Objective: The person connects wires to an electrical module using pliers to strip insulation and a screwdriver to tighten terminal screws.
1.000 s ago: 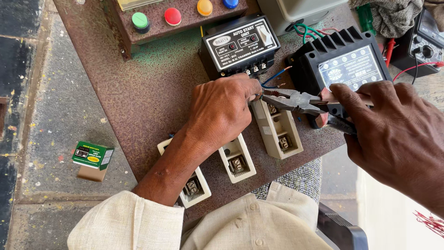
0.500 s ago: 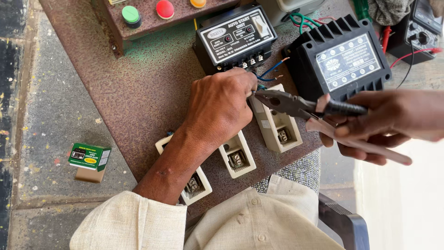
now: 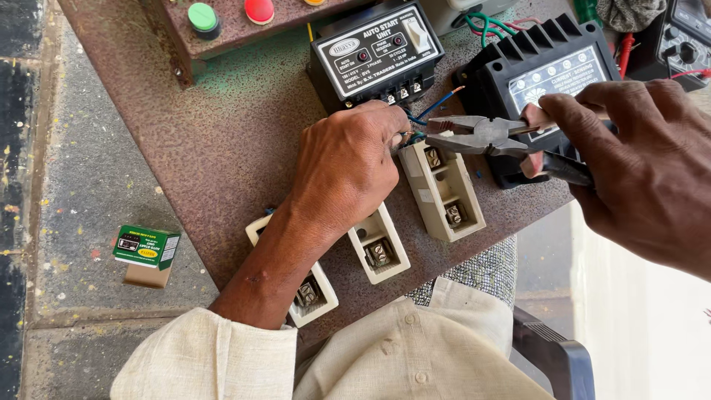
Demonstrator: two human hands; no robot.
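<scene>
Steel pliers (image 3: 474,135) in right hand (image 3: 644,167)

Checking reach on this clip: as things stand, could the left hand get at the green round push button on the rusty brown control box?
Probably yes. The left hand rests beside the black start unit, and only bare rusty metal panel lies between it and the green round push button. It would first have to let go of the thin wires it pinches.

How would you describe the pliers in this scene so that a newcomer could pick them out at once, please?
Start at the rusty brown metal panel and go to its right side, where a finned black box sits. In front of that box, the right hand holds the pliers, their grey nose pointing left toward the left hand. They are the only hand tool here, with bare steel jaws and dark handles.
</scene>
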